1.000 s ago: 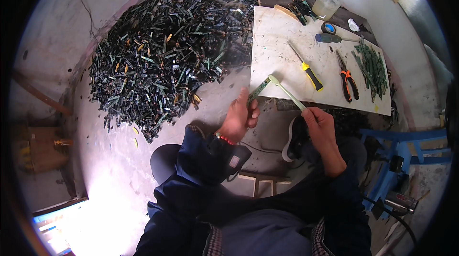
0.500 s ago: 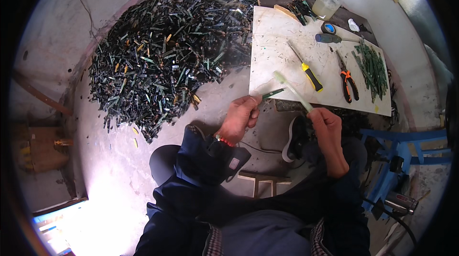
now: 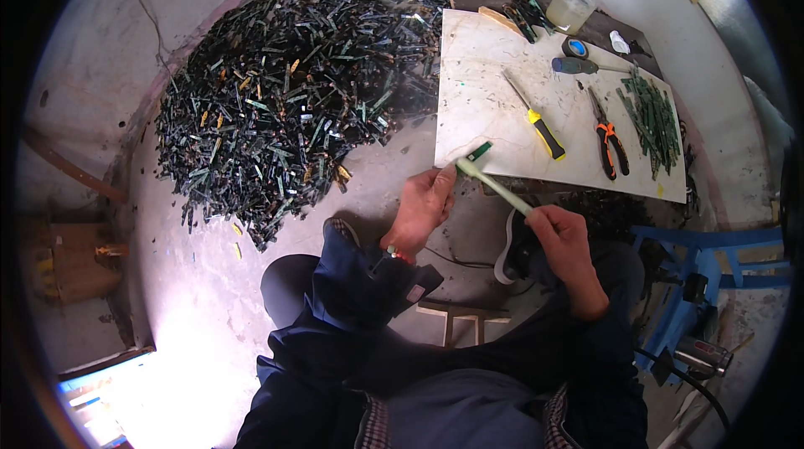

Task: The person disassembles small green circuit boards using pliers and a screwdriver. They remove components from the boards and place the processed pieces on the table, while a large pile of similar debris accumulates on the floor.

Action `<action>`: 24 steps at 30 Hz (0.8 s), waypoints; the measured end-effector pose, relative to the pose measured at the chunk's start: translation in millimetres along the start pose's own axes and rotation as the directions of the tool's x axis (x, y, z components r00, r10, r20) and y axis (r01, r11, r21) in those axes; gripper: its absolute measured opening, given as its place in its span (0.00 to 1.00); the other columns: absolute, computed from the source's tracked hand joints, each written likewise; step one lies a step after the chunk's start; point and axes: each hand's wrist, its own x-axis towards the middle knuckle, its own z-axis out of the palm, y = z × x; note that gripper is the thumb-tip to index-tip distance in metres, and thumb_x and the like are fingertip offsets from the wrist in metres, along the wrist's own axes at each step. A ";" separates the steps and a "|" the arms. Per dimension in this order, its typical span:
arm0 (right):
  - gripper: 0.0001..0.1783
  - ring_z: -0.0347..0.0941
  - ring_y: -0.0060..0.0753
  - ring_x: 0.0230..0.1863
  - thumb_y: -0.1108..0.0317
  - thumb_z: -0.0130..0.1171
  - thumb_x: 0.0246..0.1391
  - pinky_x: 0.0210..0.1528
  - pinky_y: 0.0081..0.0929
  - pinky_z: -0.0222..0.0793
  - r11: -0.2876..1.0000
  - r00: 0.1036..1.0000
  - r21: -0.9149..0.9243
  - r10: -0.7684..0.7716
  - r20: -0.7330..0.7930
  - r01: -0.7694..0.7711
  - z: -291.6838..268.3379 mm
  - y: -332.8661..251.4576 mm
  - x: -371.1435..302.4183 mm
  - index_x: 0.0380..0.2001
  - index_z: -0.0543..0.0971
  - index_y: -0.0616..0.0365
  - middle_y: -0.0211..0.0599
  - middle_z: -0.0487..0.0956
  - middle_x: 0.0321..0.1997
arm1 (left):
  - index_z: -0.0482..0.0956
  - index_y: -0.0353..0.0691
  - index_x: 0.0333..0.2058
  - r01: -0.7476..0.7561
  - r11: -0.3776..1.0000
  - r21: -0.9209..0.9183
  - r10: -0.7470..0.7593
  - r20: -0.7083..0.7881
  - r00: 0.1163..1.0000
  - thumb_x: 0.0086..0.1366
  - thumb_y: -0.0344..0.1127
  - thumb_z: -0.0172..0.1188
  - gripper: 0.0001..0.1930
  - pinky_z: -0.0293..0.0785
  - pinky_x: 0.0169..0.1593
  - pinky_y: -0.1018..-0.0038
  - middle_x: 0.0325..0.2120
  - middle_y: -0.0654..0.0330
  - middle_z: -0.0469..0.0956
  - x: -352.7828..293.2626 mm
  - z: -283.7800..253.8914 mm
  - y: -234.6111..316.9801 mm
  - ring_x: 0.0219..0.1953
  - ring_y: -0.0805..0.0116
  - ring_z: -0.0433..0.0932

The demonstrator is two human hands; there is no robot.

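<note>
My left hand is closed, pinching a narrow dark green strip that looks like a small circuit board. The strip juts out past the fingertips over the near left edge of a white board. In my closed right hand is a pale green toothbrush, gripped by its handle. Its head touches or lies right by the strip, close to my left fingertips. Beyond my hands, on the board, are a yellow-and-black-handled tool with a metal blade and orange-and-black pliers.
A large heap of dark strips covers the floor at far left. Green strips are bunched at the board's right, near a screwdriver, a tape roll and a cloudy plastic cup. A blue stool stands at right.
The toothbrush has swung down and left, its head now by my left fingertips. The strip has turned and points farther up over the board. My right hand has shifted slightly left and down.
</note>
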 end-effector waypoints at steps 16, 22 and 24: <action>0.12 0.61 0.10 0.27 0.64 0.60 0.60 0.28 0.15 0.59 0.999 0.986 0.043 0.033 -0.164 -0.027 0.3 -1.8 13.6 0.33 0.81 0.65 0.17 0.71 0.23 | 0.70 0.39 0.22 -0.007 0.989 0.146 0.004 0.021 1.000 0.72 0.57 0.45 0.28 0.58 0.20 0.78 0.14 0.66 0.66 -3.3 1.1 3.7 0.15 0.78 0.62; 0.13 0.61 0.10 0.26 0.64 0.60 0.59 0.27 0.16 0.58 1.000 0.987 -0.007 0.015 -0.159 -0.016 7.6 3.2 17.2 0.31 0.80 0.65 0.16 0.70 0.22 | 0.70 0.39 0.21 -0.064 0.979 0.193 0.049 0.077 0.996 0.72 0.57 0.45 0.28 0.58 0.20 0.78 0.13 0.66 0.66 -4.7 -1.0 5.1 0.15 0.78 0.62; 0.13 0.60 0.10 0.24 0.63 0.59 0.60 0.26 0.15 0.57 0.997 0.973 0.042 0.079 -0.215 -0.072 1.7 -5.5 19.3 0.30 0.80 0.65 0.16 0.69 0.21 | 0.70 0.39 0.21 -0.048 0.981 0.189 0.039 0.055 0.998 0.72 0.56 0.44 0.28 0.58 0.20 0.77 0.13 0.66 0.66 -5.4 -6.3 1.2 0.15 0.78 0.62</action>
